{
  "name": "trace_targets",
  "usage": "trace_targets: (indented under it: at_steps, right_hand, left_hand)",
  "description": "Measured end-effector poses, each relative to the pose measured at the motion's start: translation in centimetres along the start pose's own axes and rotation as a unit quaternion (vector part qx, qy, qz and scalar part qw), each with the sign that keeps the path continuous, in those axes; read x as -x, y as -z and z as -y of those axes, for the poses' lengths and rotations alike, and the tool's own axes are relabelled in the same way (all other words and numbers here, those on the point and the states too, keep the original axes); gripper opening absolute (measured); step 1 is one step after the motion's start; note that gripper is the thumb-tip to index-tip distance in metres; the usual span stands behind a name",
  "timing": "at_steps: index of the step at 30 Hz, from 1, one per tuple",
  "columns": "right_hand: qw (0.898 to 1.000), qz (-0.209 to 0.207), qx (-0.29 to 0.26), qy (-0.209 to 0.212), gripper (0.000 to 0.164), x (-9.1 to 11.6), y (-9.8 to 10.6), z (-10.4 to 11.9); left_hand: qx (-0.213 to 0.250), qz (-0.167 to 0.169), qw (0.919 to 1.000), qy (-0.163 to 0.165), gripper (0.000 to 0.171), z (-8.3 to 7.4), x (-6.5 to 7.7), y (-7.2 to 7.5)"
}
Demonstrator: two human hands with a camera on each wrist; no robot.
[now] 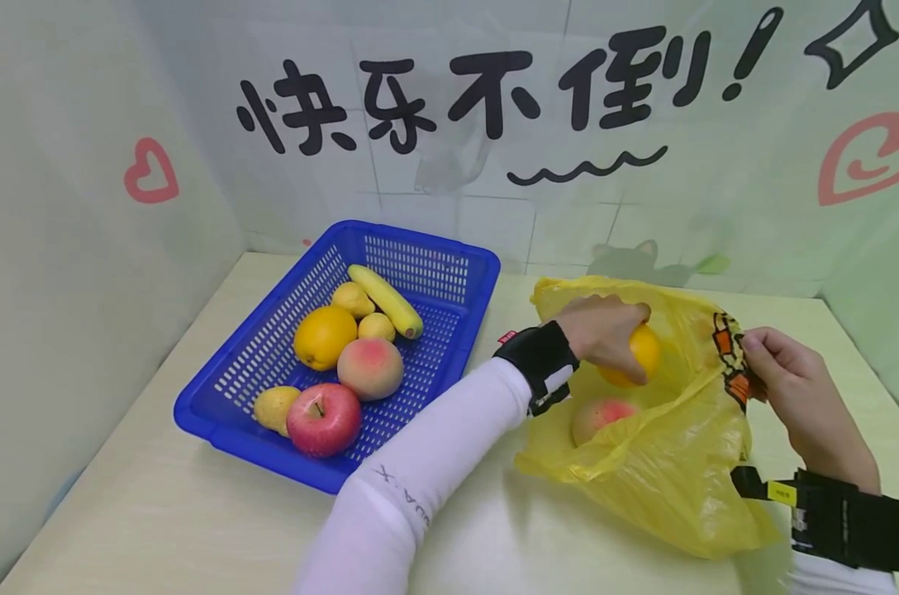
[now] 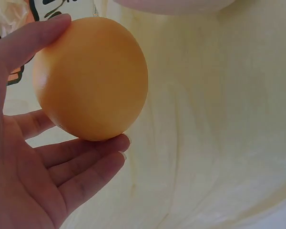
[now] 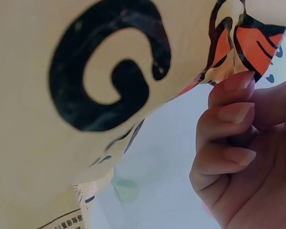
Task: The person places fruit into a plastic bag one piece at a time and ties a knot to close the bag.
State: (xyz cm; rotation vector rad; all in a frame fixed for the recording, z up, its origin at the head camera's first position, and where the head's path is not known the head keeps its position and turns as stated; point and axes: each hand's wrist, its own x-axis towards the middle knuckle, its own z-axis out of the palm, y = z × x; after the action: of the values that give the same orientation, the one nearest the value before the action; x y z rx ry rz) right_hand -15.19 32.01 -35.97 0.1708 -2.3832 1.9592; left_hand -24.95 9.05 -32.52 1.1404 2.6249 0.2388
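Observation:
My left hand (image 1: 606, 326) grips an orange (image 1: 646, 354) between thumb and fingers, inside the mouth of a yellow plastic bag (image 1: 691, 479). In the left wrist view the thumb lies on one side of the orange (image 2: 93, 78) and the fingertips on the other. A peach (image 1: 598, 420) lies in the bag just below that hand. At the bag's right rim my right hand (image 1: 802, 392) pinches the printed edge and keeps the mouth spread. The right wrist view shows curled fingers (image 3: 226, 114) on the bag's plastic beside its black and orange print.
Left of the bag stands a blue plastic basket (image 1: 487, 273). It holds an apple (image 1: 325, 420), another peach (image 1: 371, 369), another orange (image 1: 325, 337), a banana-like yellow fruit (image 1: 386, 302) and several small yellow fruits (image 1: 274, 409). A printed wall rises behind the table (image 1: 159, 504).

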Motion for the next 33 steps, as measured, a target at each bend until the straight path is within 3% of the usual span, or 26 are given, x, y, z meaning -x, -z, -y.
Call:
trace_targets:
  at_steps: [9, 22, 28, 33]
  right_hand:
    - [1.0, -0.006, -0.003, -0.007, 0.018, 0.2, 0.0, 0.0]
    - [1.0, -0.005, -0.004, -0.003, 0.018, 0.1, 0.1, 0.1]
    - [1.0, -0.007, -0.013, -0.001, 0.017, 0.1, 0.1, 0.1]
    - [1.0, -0.013, -0.006, -0.011, 0.018, 0.1, 0.2, 0.1]
  left_hand:
    - [-0.033, 0.018, 0.9991, 0.018, 0.062, -0.7, -1.1, -0.6]
    - [-0.011, 0.048, 0.9974, 0.052, 0.063, -1.4, -2.2, -1.7]
    - [-0.021, 0.047, 0.9971, 0.056, 0.062, -1.7, -2.2, -2.5]
    - [-0.057, 0.044, 0.9963, 0.048, 0.063, -2.3, -1.8, -2.9]
